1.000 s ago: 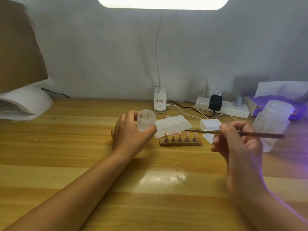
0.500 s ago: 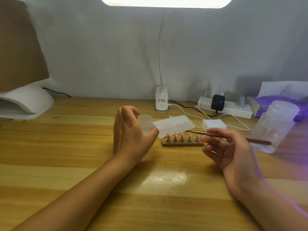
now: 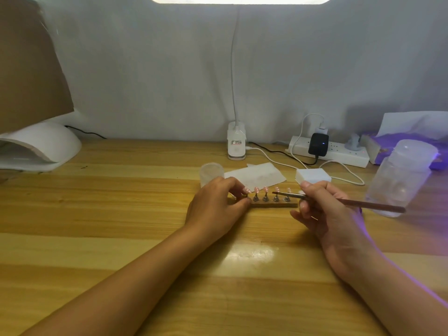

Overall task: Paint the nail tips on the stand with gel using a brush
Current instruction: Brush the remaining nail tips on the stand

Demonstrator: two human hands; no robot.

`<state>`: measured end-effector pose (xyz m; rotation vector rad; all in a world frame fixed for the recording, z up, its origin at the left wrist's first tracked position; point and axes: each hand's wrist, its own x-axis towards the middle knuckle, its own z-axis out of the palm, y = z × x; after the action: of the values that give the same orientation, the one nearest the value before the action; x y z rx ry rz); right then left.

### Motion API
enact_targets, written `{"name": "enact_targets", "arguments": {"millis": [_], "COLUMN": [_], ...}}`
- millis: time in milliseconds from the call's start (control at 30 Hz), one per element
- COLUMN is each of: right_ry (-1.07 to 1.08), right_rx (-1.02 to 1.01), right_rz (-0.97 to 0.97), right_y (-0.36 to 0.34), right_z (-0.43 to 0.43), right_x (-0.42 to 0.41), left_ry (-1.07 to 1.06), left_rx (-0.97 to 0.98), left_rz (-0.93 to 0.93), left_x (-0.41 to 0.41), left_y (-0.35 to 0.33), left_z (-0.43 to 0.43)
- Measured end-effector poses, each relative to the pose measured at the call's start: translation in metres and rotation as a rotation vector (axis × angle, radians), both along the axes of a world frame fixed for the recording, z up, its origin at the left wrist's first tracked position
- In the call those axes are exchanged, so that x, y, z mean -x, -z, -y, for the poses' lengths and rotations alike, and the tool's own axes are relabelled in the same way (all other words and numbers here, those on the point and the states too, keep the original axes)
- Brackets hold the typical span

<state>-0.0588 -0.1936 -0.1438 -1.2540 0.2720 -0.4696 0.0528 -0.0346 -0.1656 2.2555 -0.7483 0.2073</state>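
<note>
Our left hand (image 3: pixel 218 204) pinches the leftmost peg of the stand (image 3: pixel 274 204), hiding that end; our right hand (image 3: pixel 322 207) pinches the brush (image 3: pixel 339 201), its tip near the fourth of the nail tips (image 3: pixel 265 189). We cannot make out any gel. Behind our left hand stands a small cup (image 3: pixel 211 172); a clear jar (image 3: pixel 400 178) crowds our right. Bare table (image 3: pixel 121 214) lies toward us.

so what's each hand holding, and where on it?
Right hand pinches the brush on the handle near the ferrule. Left hand grips the left end of the stand.
</note>
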Motion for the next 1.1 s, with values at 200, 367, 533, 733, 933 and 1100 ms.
{"name": "enact_targets", "arguments": {"millis": [200, 367, 533, 733, 933, 1100], "right_ry": [0.01, -0.021, 0.064, 0.054, 0.028, -0.03], "right_rx": [0.005, 0.042, 0.282, 0.453, 0.495, 0.617], "right_rz": [-0.045, -0.027, -0.048, -0.107, -0.101, -0.124], "right_y": [0.0, -0.002, 0.005, 0.012, 0.013, 0.016], "right_z": [-0.002, 0.0, -0.001, 0.001, 0.001, 0.001], "right_x": [-0.001, 0.002, 0.001, -0.003, -0.004, -0.004], "left_ry": [0.014, 0.117, 0.4, 0.407, 0.411, 0.412], "left_rx": [0.009, 0.065, 0.108, 0.111, 0.097, 0.088], "left_rz": [0.075, 0.256, -0.015, -0.102, -0.088, -0.073], "left_x": [0.004, 0.011, 0.008, 0.004, 0.005, 0.004], "left_y": [0.002, 0.003, 0.006, 0.007, 0.006, 0.006], "left_z": [0.002, 0.001, 0.003, 0.003, 0.002, 0.002]}}
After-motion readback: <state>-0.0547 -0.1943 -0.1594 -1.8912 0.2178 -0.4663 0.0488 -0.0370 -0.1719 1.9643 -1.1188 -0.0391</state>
